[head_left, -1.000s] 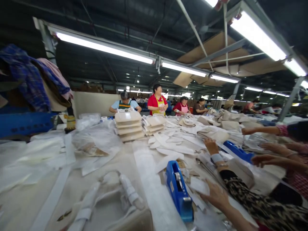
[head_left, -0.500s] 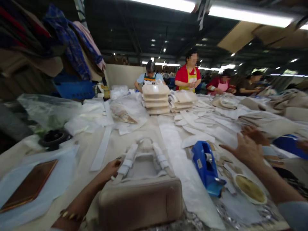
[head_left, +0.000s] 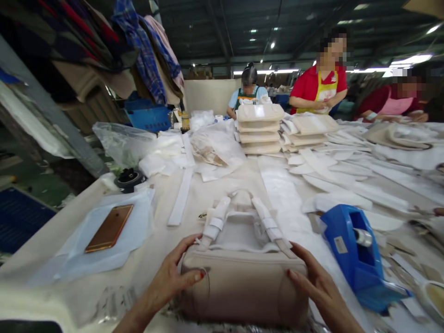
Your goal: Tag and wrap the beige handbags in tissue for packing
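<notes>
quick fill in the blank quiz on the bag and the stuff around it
1. Counting the left hand and right hand, ____ hands touch the bag.
2. The bag's handle is wrapped in ____ material.
3. The tape dispenser is coloured ____.
4. The phone lies to the ____ of the bag.

Missing words: two; white; blue; left

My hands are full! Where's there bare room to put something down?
Bare tabletop shows between the pale sheet under the phone and the left hand, and beyond the handbag, between the narrow white strip and the wide white strip. It's crowded on the right, with scraps beside the tape dispenser.
</notes>
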### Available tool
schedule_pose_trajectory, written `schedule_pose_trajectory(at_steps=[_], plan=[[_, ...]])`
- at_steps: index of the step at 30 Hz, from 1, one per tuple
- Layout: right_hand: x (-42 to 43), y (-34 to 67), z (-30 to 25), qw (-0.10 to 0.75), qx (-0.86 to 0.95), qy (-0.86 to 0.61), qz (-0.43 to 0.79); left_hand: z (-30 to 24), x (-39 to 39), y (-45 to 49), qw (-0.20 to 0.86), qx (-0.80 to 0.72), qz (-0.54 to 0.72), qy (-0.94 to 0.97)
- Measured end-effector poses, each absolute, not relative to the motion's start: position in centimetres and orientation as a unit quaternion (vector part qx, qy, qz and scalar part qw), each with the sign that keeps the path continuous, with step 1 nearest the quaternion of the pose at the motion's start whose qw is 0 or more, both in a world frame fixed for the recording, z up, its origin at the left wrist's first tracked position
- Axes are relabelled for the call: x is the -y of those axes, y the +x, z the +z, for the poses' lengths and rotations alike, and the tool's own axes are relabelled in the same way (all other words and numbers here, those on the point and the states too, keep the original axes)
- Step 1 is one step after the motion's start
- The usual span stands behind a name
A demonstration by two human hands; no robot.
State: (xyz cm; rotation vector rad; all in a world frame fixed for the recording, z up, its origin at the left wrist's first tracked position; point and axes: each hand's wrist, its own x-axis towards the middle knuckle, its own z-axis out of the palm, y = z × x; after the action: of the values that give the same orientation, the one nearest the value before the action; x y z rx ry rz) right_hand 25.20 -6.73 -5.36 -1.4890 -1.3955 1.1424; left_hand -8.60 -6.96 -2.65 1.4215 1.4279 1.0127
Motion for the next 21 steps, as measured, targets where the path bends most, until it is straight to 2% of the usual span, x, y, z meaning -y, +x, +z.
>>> schedule_pose_trajectory(at_steps=[14,17,21], plan=[[5.2,24.9,-6.3,0.376,0.577,-0.586,0.427,-4.5,7.1,-6.6,0.337,-0.612,0.433,0.570],[4.9,24.8,-5.9,0.374,0.589,-0.596,0.399,-4.4,7.1,-6.5,0.372,-0.628,0.412,0.545],[4.8,24.0,-4.9,0.399,0.572,-0.610,0.375,-3.6,6.3,-6.6,0.479,-0.585,0.406,0.513]])
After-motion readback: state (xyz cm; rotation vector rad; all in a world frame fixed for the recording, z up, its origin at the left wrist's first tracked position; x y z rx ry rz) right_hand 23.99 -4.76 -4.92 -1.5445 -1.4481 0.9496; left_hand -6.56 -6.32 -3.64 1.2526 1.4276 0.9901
